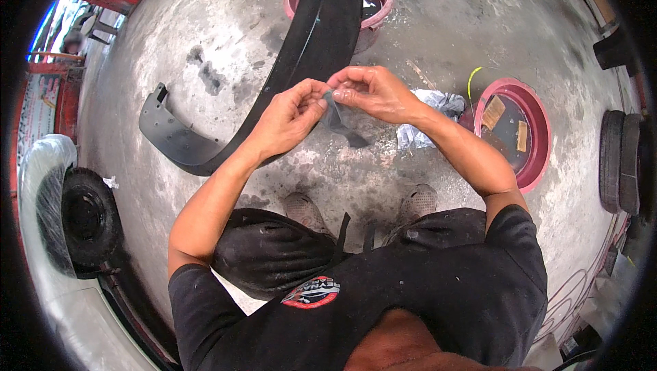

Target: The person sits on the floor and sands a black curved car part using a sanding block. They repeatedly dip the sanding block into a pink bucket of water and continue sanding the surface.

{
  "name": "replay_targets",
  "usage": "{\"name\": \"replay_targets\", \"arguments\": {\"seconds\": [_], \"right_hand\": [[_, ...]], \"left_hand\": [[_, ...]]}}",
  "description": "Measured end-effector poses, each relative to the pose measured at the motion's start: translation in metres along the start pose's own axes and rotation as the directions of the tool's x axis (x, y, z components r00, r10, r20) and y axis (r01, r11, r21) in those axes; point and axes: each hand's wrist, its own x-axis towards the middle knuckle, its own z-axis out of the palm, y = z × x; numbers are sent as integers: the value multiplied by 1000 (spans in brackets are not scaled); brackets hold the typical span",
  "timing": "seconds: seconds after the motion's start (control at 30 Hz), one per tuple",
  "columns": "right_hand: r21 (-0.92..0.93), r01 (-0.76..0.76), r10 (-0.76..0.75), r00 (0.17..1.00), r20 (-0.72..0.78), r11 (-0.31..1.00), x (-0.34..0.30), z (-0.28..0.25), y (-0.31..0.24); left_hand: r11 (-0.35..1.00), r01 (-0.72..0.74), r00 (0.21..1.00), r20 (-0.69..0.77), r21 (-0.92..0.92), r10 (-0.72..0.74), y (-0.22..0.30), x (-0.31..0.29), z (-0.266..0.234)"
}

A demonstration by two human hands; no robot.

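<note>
A: What do the two hands hold?

B: The left hand [294, 114] and the right hand [373, 94] are close together; each has its thumb and finger pressed together, and between them they pinch the upper end of a thin grey sheet [335, 118]; whether it is cloth or plastic, I cannot tell.

A: Where exactly is this sheet?

B: It hangs down from the fingertips, above the grey floor [239, 43], just to the right of the long black panel [291, 56]; its lower tip looks darker.

A: And the containers, please?

B: The right tub [540, 131] is pink and round, near the right forearm; in it there is dark water [506, 144] with two brown pieces [522, 136]; one is close to the left inner wall, the other is nearer to the right wall.

A: Is there a second one?

B: Yes, the far tub [385, 2], also pink; the panel hides its middle, so only a part of its dark liquid [371, 3] shows; whether the panel touches its rim, I cannot tell.

A: And beside the right tub?

B: Crumpled silvery wrap [441, 106] lies at its left.
</note>
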Motion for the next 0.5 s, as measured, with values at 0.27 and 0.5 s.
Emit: {"name": "replay_targets", "arguments": {"seconds": [0.27, 0.5], "right_hand": [[-263, 47, -73, 993, -92, 964, -2, 2, -11], [-449, 229, -352, 911, -212, 863, 0, 17, -19]], "left_hand": [[953, -84, 982, -137, 292, 129, 8, 3, 1], [808, -323, 824, -273, 493, 496, 8, 8, 12]]}}
